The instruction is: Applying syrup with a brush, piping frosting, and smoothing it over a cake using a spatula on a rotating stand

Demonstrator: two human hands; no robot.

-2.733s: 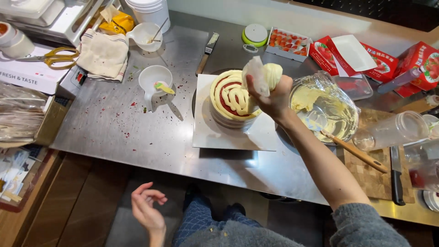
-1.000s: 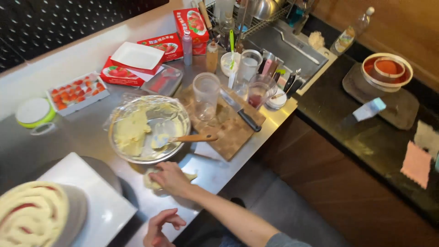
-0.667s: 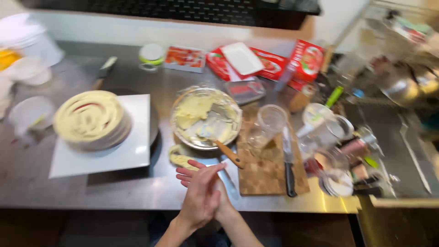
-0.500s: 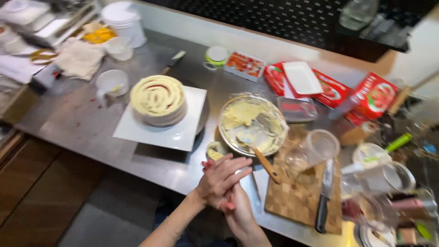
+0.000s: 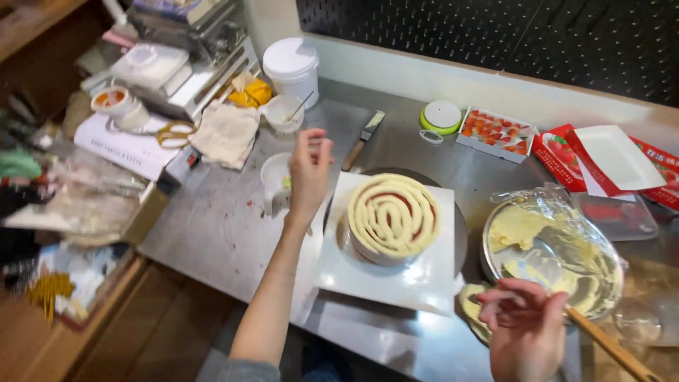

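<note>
The cake (image 5: 393,216), round and covered with piped coils of pale cream with red showing through, sits on a white square board (image 5: 431,283) in the middle of the steel counter (image 5: 212,226). It lies between the two hands. The left hand (image 5: 309,172) is just beside the board's left edge (nearer the cake), raised above a small white cup (image 5: 274,177), fingers loosely spread and holding nothing. The right hand (image 5: 527,332) hangs open and empty near the front right corner, beside a steel bowl (image 5: 552,258) of cream under plastic wrap, with a wooden handle (image 5: 608,346) sticking out.
</note>
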